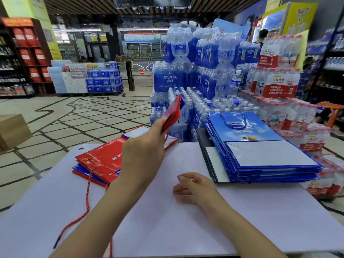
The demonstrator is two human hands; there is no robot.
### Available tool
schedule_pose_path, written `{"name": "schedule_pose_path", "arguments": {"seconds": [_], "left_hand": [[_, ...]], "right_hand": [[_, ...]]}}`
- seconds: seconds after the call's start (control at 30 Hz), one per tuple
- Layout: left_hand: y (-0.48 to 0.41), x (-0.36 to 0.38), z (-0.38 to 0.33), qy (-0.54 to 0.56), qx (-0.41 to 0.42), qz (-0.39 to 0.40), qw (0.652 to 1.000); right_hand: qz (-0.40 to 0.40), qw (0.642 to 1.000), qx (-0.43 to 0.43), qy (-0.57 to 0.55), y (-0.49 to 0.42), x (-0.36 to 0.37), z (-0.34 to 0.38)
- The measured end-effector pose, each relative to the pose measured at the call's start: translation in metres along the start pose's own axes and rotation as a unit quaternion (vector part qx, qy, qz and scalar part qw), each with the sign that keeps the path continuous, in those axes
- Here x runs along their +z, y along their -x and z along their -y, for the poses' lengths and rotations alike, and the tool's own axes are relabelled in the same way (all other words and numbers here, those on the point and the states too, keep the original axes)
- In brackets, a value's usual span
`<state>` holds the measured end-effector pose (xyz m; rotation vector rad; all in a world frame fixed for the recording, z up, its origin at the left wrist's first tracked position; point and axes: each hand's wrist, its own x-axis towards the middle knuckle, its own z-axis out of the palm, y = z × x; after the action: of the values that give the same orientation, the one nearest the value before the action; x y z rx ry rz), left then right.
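Flat-folded red bag (172, 113): glossy coated paper, rectangular, thin, seen nearly edge-on. Blue shows at its top corner, w/ dark marks along the lower part. It's up in the air, tilted, above the far edge of the desk (167, 229) and in front of the water packs (170, 81). Left hand (144, 151) pinches its lower end, fingers closed on the paper; back of hand faces the camera, so fingertips are mostly hidden. A thin red string hangs from the bag by the hand.

Right hand (193, 187) rests on the desk near the middle, fingers loosely curled, holding nothing; a bit blurred.

Left on the desk is the red stack (100, 161): flat glossy bags, red faces w/ blue edges and white print, with a metal eyelet at the near corner. A twisted red cord (87, 202) trails from it toward the near edge. Right on the desk is the blue stack (260, 157): many flat bags, shiny blue w/ sky print, white folded bottom panel on top, and a blue rope handle (235, 123) lying on the top one. A dark bag sits at that stack's left side.

Desk top: pale lilac-white board, matt, smooth, w/ a small hole at the far left corner.

Room: shop. Shrink-wrapped bottle packs are piled behind the desk, blue-labelled in the middle, red-and-white to the right. Beige tiled floor (83, 116) w/ dark lines, cardboard box (13, 129) at left, red shelves (31, 53) beyond, orange stool (333, 110) far right.
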<state>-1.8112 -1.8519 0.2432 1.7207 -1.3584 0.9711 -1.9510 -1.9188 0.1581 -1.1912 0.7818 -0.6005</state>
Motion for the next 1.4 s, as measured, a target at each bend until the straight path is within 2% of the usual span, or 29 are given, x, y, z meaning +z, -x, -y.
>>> {"name": "schedule_pose_path", "arguments": {"seconds": [0.07,0.17,0.2,0.27,0.37,0.43,0.5,0.6,0.67,0.7,0.77,0.83,0.9,1.0,1.03,1.07,1.13,1.2,1.27,1.33,1.37,1.4], "left_hand": [[-0.003,-0.007,-0.001,0.042,-0.016,-0.054,0.998],[0.001,-0.01,-0.009,0.147,-0.112,-0.071,0.98],[0.005,-0.009,-0.011,0.204,-0.164,-0.074,0.962],[0.012,-0.005,-0.014,0.313,-0.281,-0.087,0.903],[0.02,-0.003,-0.013,0.374,-0.386,-0.102,0.837],[0.026,-0.004,-0.009,0.418,-0.43,-0.08,0.796],[0.037,-0.004,0.002,0.47,-0.481,-0.029,0.74],[0.058,-0.004,0.018,0.448,-0.541,0.065,0.709],[0.074,-0.008,0.024,0.398,-0.567,0.121,0.711],[0.081,-0.01,0.025,0.364,-0.565,0.157,0.723],[0.095,-0.014,0.029,0.262,-0.52,0.253,0.773],[0.106,-0.017,0.034,0.109,-0.434,0.342,0.826],[0.111,-0.02,0.036,0.004,-0.366,0.386,0.847],[0.109,-0.024,0.03,-0.055,-0.32,0.413,0.851],[0.106,-0.025,0.028,-0.077,-0.306,0.412,0.855],[0.103,-0.025,0.026,-0.097,-0.288,0.409,0.861],[0.096,-0.024,0.023,-0.124,-0.232,0.39,0.882],[0.092,-0.011,0.028,-0.09,-0.145,0.344,0.923],[0.087,0.006,0.029,0.018,-0.074,0.324,0.943],[0.08,0.024,0.022,0.108,-0.048,0.364,0.924],[0.078,0.034,0.019,0.12,-0.023,0.388,0.913],[0.077,0.045,0.015,0.112,0.006,0.404,0.908]], "right_hand": [[0.041,0.999,0.022,-0.003,0.001,0.014,0.005],[0.07,0.997,0.032,-0.017,-0.001,0.031,0.01],[0.072,0.996,0.028,-0.031,-0.002,0.035,0.011],[0.062,0.996,0.016,-0.054,-0.005,0.037,0.011],[-0.007,0.996,-0.021,-0.089,-0.008,0.029,0.005],[-0.061,0.992,-0.069,-0.084,-0.011,0.016,0.003],[-0.107,0.988,-0.106,-0.032,-0.015,-0.003,0.003],[-0.135,0.978,-0.136,0.087,-0.02,-0.03,0.0],[-0.138,0.968,-0.137,0.16,-0.022,-0.042,-0.006],[-0.141,0.961,-0.138,0.196,-0.023,-0.047,-0.009],[-0.147,0.934,-0.16,0.282,-0.021,-0.053,-0.013],[-0.157,0.892,-0.208,0.368,-0.016,-0.054,-0.015],[-0.178,0.832,-0.251,0.462,-0.012,-0.052,-0.016],[-0.234,0.667,-0.308,0.637,-0.015,-0.05,-0.023],[-0.235,0.624,-0.318,0.674,-0.015,-0.05,-0.024],[-0.247,0.598,-0.329,0.688,-0.014,-0.048,-0.024],[-0.258,0.578,-0.355,0.688,-0.014,-0.047,-0.024],[-0.239,0.593,-0.381,0.668,-0.019,-0.048,-0.022],[-0.189,0.645,-0.402,0.622,-0.026,-0.051,-0.019],[-0.115,0.714,-0.388,0.572,-0.033,-0.053,-0.015],[-0.084,0.748,-0.368,0.546,-0.036,-0.053,-0.014],[-0.063,0.765,-0.36,0.53,-0.038,-0.054,-0.016]]}}
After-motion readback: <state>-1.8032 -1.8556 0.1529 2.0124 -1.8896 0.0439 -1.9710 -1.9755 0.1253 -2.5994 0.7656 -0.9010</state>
